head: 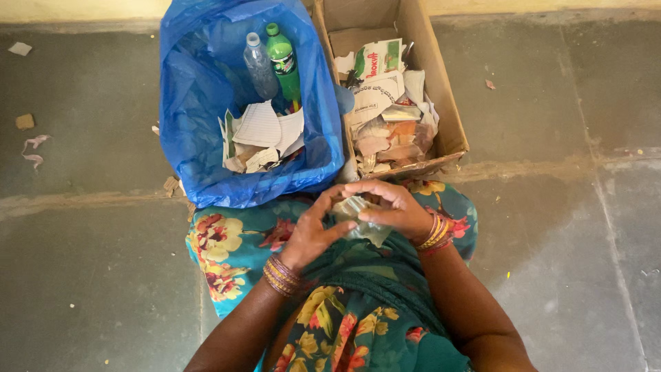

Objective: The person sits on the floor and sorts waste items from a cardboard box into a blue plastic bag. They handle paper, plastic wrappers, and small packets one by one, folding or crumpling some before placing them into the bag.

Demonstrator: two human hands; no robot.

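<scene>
Crumpled clear plastic wrapper [359, 219] pinched betw. both hands over lap: left hand [310, 234] fingers curled round its near side, right hand [396, 210] closed over top. Just beyond grip, blue plastic bag [200, 103] w/ green bottle [284, 62], clear bottle [259, 65] & torn paper [265, 134]. Beyond-right, brown cardboard box [441, 103] of paper scraps.

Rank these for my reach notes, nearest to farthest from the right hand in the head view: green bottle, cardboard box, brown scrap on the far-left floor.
From the right hand:
1. Cardboard box, just ahead of it, slightly right.
2. Green bottle, farther ahead and left, standing in the blue bag.
3. Brown scrap, far left on the floor.
</scene>
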